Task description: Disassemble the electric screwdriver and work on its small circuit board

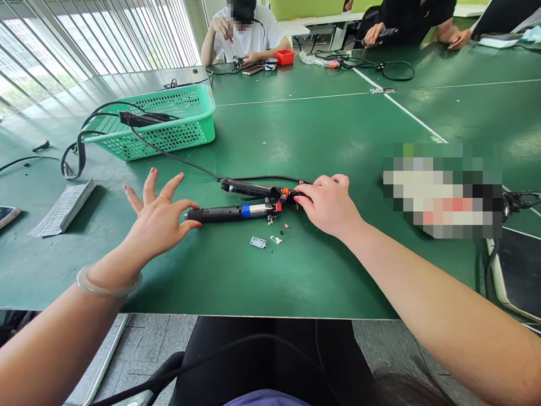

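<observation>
Black and tubular, the device (224, 213) lies on the green table (220, 270), left of centre, near the front edge. The left hand (158, 225) pinches its left end between thumb and forefinger, other fingers spread. The right hand (333, 206) has thumb and forefinger at its right end, by the cable; whether they grip is unclear.

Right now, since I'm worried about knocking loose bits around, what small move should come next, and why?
Probably curl the left hand's spread fingers around the blue-banded black tube: only thumb and forefinger pinch its end, so it might roll toward the small slotted plate lying near it.
</observation>
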A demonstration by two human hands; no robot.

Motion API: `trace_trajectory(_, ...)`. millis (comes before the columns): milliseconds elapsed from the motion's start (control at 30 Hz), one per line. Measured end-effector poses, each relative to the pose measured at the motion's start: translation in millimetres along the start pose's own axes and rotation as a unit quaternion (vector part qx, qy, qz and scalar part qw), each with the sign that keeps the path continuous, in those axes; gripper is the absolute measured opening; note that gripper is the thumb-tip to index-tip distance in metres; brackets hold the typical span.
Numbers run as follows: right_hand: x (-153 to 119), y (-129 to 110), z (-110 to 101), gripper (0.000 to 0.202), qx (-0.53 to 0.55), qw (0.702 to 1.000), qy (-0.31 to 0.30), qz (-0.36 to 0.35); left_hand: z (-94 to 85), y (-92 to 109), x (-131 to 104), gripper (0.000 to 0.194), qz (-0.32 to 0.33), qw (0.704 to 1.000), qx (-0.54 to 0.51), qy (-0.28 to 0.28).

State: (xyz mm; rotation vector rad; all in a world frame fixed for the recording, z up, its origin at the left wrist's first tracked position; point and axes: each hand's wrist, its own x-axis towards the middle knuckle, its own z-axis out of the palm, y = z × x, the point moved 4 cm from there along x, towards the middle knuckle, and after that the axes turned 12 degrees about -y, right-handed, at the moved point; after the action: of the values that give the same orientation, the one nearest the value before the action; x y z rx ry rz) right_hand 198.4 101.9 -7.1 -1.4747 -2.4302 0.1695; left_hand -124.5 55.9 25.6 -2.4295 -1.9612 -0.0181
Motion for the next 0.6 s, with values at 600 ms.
trace_trajectory(600,8,25,-5,0.038,0.085,0.987,-0.125,0.047,-19.0,36,2,0.020,0.068,0.986,-0.027,0.153)
